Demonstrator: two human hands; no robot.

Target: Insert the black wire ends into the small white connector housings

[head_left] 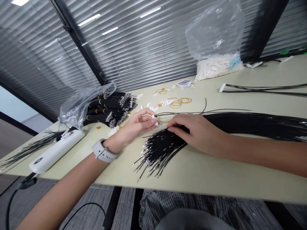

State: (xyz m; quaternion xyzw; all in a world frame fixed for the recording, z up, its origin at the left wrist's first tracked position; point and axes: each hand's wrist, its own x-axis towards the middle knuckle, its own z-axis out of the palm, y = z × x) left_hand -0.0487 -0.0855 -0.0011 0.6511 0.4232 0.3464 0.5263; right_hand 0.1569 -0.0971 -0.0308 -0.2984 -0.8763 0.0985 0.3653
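Observation:
My left hand (141, 123) pinches a small white plastic connector housing (154, 120) between thumb and fingers. Thin black wires (178, 113) run from this housing to the right, passing behind my right hand. My right hand (194, 129) lies over a thick bundle of black wires (165, 145), thumb and forefinger closed at its upper edge on what looks like a black wire; the tip between them is too small to see clearly. Shiny metal terminals fan out at the bundle's left end. The rest of the bundle stretches right, past my forearm.
Yellow rubber bands (179, 102) and loose white connectors lie behind my hands. A clear bag of white connectors (216, 65) stands by the blinds. Banded wire bundles (107, 108) sit left, near a white power strip (57, 151). A finished-looking wire harness (251, 88) lies right.

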